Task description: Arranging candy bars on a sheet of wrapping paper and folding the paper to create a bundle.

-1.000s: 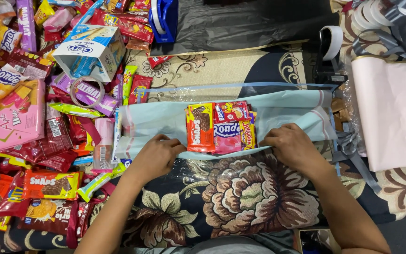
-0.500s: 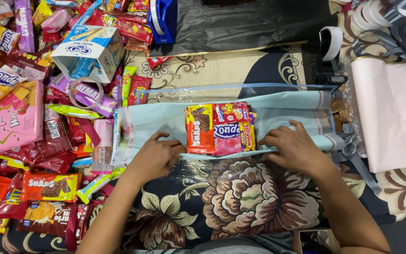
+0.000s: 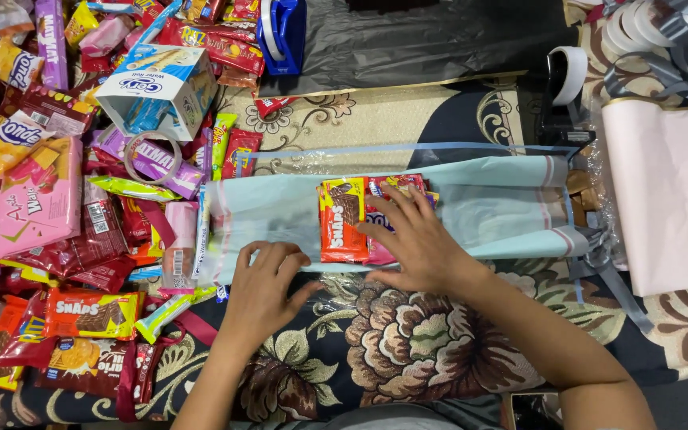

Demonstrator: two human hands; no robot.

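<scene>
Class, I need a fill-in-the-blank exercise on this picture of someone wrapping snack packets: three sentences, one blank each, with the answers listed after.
1. The right hand lies flat on the stack of snack packets, which sits on a pale ____ wrapping sheet.
2. The left hand presses the sheet's near edge, to the ____ of the stack as seen in the picture.
3. The blue tape dispenser stands at the ____ edge of the picture.

Answers: blue; left; top

Your left hand [image 3: 264, 283] palm down with fingers curled, your right hand [image 3: 412, 239] flat with fingers spread, both forearms angled inward.
</scene>
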